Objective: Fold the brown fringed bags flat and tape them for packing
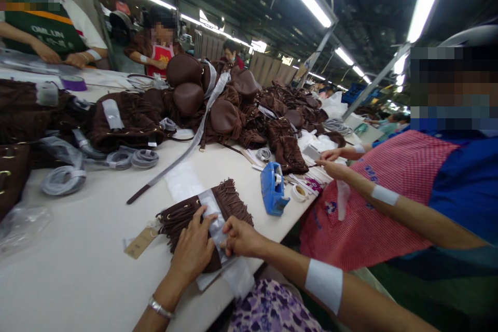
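A dark brown fringed bag (187, 212) lies on the white table near its front edge, with a translucent plastic strip (212, 205) across its middle. My left hand (195, 246), with a silver bracelet at the wrist, rests on the bag and the strip's left edge, fingers spread. On the strip's right side is my right hand (239, 237), its fingers curled together; whether they pinch the plastic is too small to tell. A tan tag (140, 242) hangs off the bag's left side. White plastic (238, 276) sticks out beneath the bag at the table edge.
A blue tape dispenser (272, 189) and a tape roll (299, 193) stand right of the bag. Brown bags (225, 114) are heaped behind, with a long wrapped strap (182, 153) reaching forward. At the right, a person in a red checked apron (373, 197) works close by; others are across the table.
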Tool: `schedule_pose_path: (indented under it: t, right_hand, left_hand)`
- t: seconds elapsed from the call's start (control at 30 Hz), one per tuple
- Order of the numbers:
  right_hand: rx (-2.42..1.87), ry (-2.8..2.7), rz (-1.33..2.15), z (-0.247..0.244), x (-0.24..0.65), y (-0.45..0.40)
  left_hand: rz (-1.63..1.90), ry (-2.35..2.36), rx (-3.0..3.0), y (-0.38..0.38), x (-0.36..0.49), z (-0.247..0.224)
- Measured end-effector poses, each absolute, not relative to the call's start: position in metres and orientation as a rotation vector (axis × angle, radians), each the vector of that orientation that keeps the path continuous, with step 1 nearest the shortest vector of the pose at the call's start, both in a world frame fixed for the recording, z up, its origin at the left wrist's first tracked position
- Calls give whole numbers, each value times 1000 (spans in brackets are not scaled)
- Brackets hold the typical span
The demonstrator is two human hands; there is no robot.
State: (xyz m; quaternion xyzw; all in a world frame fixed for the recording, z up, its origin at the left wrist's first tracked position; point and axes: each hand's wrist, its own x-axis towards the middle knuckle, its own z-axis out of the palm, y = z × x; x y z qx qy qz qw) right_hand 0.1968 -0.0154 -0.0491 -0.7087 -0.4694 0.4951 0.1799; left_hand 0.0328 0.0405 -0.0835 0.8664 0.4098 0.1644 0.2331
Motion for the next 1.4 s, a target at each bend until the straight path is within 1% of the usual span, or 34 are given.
schedule_pose_path:
  t: [0.37,0.73,0.93,1.1,1.3,1.4]
  right_hand:
    - [-2032,-1317,1421,-45,194,-14]
    - [-1986,-1420,1490,-57,201,-14]
    - [-1891,-1391,1594,-37,204,-15]
    - [-1685,-1297,1528,-26,203,-10]
    - [-2129,-1318,1348,-53,195,-1]
    - [-2223,-1376,1277,-62,192,0]
  left_hand:
    - [476,1125,2381,41,34,-82]
    - [513,1242,2418,36,41,-86]
    - [508,1243,2419,37,39,-85]
    - [499,1249,2414,36,40,-85]
    - [499,1259,2426,37,39,-86]
    - [514,1246,2425,37,38,-87]
